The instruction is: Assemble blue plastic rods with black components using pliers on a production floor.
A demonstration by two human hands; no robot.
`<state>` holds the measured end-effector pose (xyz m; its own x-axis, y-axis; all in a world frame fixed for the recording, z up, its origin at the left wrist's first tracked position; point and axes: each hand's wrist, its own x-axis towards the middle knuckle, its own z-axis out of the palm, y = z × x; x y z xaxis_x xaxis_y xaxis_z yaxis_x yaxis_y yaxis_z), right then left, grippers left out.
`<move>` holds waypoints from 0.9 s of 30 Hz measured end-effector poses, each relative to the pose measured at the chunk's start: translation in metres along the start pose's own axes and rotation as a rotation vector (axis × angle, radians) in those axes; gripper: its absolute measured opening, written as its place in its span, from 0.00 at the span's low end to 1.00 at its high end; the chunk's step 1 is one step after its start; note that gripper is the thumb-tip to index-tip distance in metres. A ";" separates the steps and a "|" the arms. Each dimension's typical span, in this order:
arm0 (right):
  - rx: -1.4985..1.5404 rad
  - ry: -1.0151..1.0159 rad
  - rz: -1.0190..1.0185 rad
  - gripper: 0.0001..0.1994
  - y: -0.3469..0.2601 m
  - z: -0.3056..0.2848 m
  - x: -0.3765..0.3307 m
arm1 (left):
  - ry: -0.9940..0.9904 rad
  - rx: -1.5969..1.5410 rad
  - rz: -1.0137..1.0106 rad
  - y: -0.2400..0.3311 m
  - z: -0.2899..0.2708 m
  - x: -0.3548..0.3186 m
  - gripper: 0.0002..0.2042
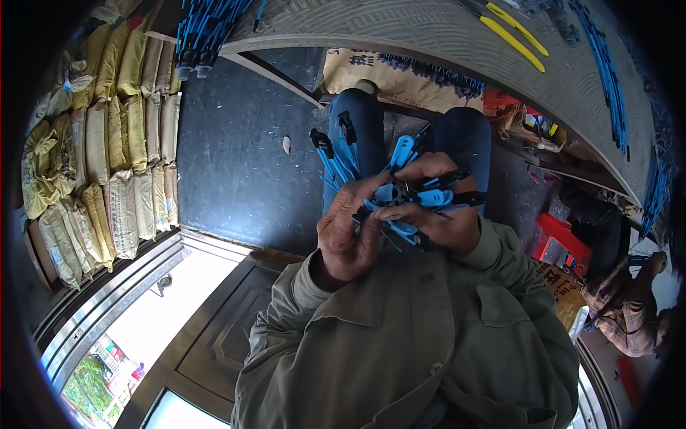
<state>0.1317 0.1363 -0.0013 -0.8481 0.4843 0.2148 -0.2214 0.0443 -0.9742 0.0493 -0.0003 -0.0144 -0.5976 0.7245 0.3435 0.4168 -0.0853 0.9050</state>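
As left grip (348, 232) and right grip (437, 214) pinch closed around the spoked blue-and-black plastic assembly (386, 194), I judge it light, stiff, brittle-armed, best held at its hub (401, 191).

Between left hand (346, 232) and right hand (437, 223), plastic parts (388, 193); ahead, pliers (513, 44) on a table (400, 28); left, stacked sacks (128, 150); behind left, a door (207, 339); far right, another person (630, 314).
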 end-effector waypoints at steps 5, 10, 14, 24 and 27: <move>-0.013 -0.028 0.044 0.20 0.007 -0.010 -0.006 | -0.093 0.040 -0.021 0.004 -0.008 0.004 0.17; 0.197 -0.326 0.201 0.22 -0.009 -0.031 0.010 | -0.198 -0.051 -0.062 -0.001 -0.023 0.011 0.19; 0.496 -0.486 0.428 0.17 -0.003 -0.039 0.009 | -0.261 -0.267 -0.090 -0.011 -0.034 0.015 0.20; -0.028 -0.590 -0.056 0.06 0.021 -0.022 -0.004 | -0.233 -0.342 0.023 -0.015 -0.025 0.000 0.19; -0.009 -0.602 -0.050 0.06 0.023 -0.027 0.000 | -0.228 -0.196 0.000 -0.008 -0.021 -0.002 0.23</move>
<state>0.1397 0.1609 -0.0256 -0.9608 -0.0985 0.2590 -0.2658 0.0628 -0.9620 0.0325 -0.0157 -0.0172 -0.4193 0.8574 0.2985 0.2631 -0.1999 0.9438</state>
